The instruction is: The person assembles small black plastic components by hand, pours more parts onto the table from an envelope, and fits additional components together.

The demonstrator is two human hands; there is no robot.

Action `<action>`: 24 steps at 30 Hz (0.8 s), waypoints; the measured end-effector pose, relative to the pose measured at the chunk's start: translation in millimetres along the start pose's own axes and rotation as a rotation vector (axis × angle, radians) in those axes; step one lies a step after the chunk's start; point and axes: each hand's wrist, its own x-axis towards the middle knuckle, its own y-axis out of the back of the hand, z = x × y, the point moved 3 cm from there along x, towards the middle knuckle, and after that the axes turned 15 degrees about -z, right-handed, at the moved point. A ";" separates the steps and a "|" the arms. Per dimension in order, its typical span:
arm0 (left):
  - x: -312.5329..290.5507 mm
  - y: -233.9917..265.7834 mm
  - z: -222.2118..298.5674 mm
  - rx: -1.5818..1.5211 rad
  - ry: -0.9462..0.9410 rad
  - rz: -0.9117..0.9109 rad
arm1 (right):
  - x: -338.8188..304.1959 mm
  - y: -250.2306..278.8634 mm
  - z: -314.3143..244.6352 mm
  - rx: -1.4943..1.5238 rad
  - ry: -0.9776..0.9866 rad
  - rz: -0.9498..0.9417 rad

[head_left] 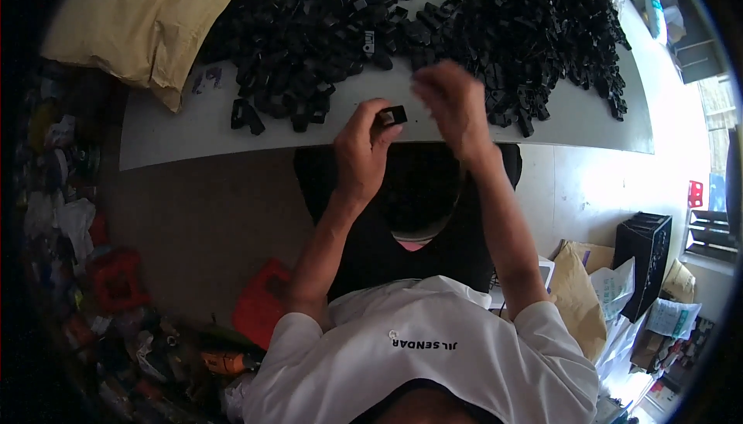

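Note:
Between the thumb and fingers of my left hand (pixel 362 151) is a small black plastic part (pixel 392 116), held just over the front edge of the table. A pale patch shows at its near end. My right hand (pixel 455 106) hovers to the right of it, apart from it, and its fingers are smeared by motion. Whether anything is in those fingers cannot be made out. Beyond my hands lie a heap of black plastic parts (pixel 309 44) on the left and a denser heap of small black pieces (pixel 534 29) on the right.
The pale table (pixel 178 133) carries both heaps. A large brown paper sack (pixel 147 21) rests on its far left corner. Red plastic stools (pixel 259 300) and an orange power tool (pixel 224 362) are at lower left. Paper bags (pixel 580 292) and a black box (pixel 642 265) stand at right.

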 end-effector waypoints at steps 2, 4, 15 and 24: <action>4.7 1.1 -3.0 -0.254 0.095 -0.005 | 17.7 21.8 -1.6 -0.683 0.156 0.287; 7.4 -1.5 -4.6 -0.307 0.120 -0.006 | 37.6 29.0 6.9 -0.817 0.049 0.282; 8.4 -1.6 -18.8 -0.413 0.191 -0.036 | 57.4 7.3 8.8 -1.098 0.014 0.274; 6.4 -2.0 -25.6 -0.938 0.174 -0.141 | 6.4 -0.1 -26.3 0.224 0.044 0.084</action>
